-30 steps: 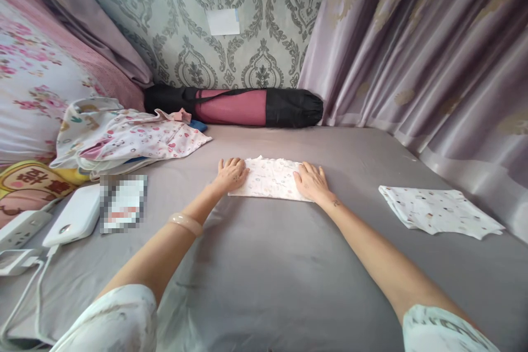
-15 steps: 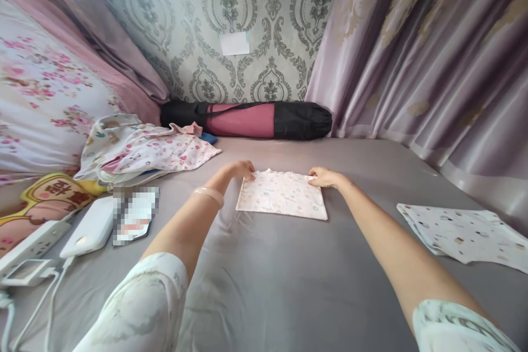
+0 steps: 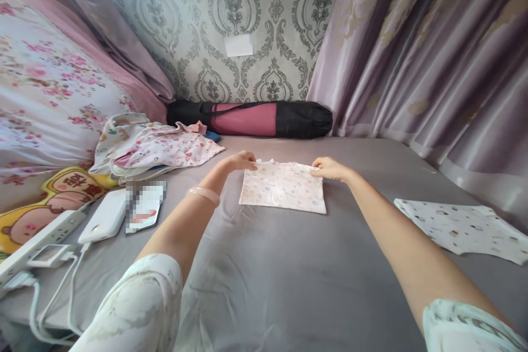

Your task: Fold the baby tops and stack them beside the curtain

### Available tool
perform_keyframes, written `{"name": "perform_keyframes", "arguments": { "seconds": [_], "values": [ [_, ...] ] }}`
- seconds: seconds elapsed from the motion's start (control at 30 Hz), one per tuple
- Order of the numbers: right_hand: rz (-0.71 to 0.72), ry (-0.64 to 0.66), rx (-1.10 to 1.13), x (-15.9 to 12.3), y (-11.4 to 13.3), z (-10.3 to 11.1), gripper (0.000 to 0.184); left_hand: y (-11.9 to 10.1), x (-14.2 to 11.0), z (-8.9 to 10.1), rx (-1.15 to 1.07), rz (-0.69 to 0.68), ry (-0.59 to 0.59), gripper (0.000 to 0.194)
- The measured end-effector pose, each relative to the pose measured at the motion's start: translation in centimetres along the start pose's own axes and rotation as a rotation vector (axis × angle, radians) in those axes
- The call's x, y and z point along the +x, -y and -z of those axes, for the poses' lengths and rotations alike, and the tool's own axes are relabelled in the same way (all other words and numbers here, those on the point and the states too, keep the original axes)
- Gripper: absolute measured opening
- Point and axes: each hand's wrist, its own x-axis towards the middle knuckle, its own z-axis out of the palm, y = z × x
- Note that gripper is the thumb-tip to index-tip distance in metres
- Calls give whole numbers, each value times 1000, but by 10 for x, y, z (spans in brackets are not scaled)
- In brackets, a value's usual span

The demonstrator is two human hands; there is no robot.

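A pale pink printed garment (image 3: 284,187), folded into a rough rectangle, lies on the grey bed sheet (image 3: 289,280) in front of me. My left hand (image 3: 242,161) pinches its far left corner between thumb and fingers. At the far right corner, my right hand (image 3: 329,169) grips the cloth in the same way. Its near edge rests flat on the sheet, while the far edge between my hands looks slightly uneven. Whether the garment is a shirt or trousers I cannot tell.
On the left lie a heap of printed clothes (image 3: 165,146), a phone (image 3: 146,206), a white power bank (image 3: 105,220) and a power strip (image 3: 45,242) with cables. A folded white garment (image 3: 462,225) lies right. A rolled mat in a bag (image 3: 247,119) lies along the wall.
My view has shifted slightly. Both hands still grip the garment's far corners, and its far edge sits a little higher in view.
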Motion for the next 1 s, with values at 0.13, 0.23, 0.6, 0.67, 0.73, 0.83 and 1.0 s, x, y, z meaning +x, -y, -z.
{"name": "perform_keyframes", "arguments": {
  "seconds": [0.13, 0.23, 0.6, 0.67, 0.73, 0.83, 1.0],
  "values": [
    [78, -106, 108, -16, 15, 25, 20, -10, -7, 23, -147, -153, -97, 36],
    [189, -264, 122, -25, 25, 38, 27, -19, -9, 33, -144, -264, -293, 39],
    [438, -301, -270, -71, -10, -23, 41, -1, -69, -38, 387, -467, -444, 38],
    [450, -255, -338, -82, -21, -40, 43, 8, -82, -55, 413, -487, -367, 41],
    [468, -224, -386, -93, -27, -53, 45, 14, -91, -68, 429, -478, -307, 43],
    [458, -180, -433, -105, -27, -60, 53, 20, -98, -76, 432, -447, -274, 47],
    [335, -159, -491, -105, -7, -57, 45, 18, -95, -80, 368, -337, -303, 42]
  ]
}}
